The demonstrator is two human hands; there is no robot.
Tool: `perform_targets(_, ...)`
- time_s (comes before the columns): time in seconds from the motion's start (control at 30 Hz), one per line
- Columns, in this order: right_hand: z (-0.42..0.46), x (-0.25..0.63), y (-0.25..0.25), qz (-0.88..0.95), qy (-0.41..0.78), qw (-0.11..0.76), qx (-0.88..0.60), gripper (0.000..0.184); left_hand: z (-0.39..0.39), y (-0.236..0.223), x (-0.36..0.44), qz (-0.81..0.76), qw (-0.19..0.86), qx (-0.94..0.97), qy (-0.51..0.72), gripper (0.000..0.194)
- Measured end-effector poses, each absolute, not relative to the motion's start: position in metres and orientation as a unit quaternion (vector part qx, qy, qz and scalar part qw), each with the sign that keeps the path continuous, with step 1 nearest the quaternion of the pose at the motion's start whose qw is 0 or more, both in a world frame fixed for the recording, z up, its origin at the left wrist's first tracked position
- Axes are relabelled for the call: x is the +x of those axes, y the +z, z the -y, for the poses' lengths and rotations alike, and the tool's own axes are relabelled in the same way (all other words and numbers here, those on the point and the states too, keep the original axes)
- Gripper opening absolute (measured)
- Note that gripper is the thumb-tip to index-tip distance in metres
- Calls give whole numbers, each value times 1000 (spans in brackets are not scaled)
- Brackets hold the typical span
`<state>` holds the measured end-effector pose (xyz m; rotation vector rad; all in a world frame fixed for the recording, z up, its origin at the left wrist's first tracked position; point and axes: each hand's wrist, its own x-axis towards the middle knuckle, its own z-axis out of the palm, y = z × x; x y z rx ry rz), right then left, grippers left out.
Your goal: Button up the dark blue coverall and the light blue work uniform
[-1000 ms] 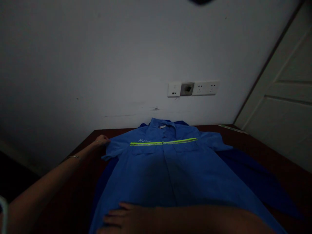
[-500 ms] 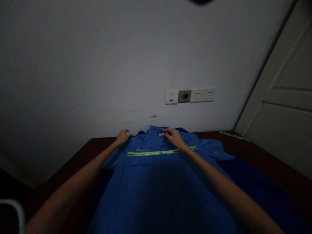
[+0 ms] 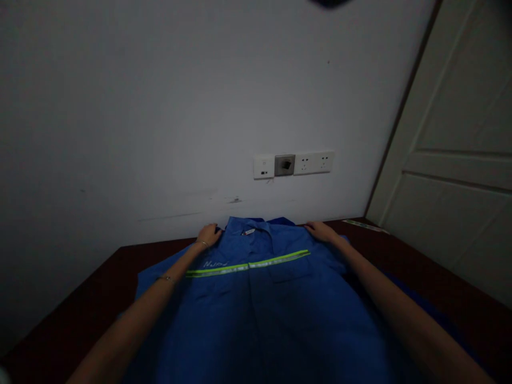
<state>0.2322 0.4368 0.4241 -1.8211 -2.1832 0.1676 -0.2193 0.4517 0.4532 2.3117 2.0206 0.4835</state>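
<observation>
My left and right hands flank the shirt's collar; finger closure cannot be determined.

There are two hands, two bracelets, one light-blue shirt, one collar label and one chest stripe. Four wall plates, one door and one table also show

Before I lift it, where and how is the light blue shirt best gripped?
I'd pinch the light blue shirt at both shoulders, left hand and right hand either side of the collar, from above: it lies spread front up, its shoulder edges facing the wall.
</observation>
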Motion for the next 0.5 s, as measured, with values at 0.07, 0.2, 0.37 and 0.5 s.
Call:
perform_targets(0.07, -437, 256, 421, 760, 78, 128, -632, 37, -461, 455, -231, -652, 62, 742, 144, 35)
perform_targets(0.2, -436, 283, 421, 764, 111, 106, -626, 42, -475, 456, -245, -642, 93, 746, 148, 27)
perform_targets(0.37, -437, 293, 433, 777, 116, 126, -605, 46, -481, 454, -253, -661, 149, 724, 130, 17)
perform_targets(0.5, -439, 294, 439, 765, 60, 127, -629, 40, -480, 455, -254, -675, 124, 717, 123, 15)
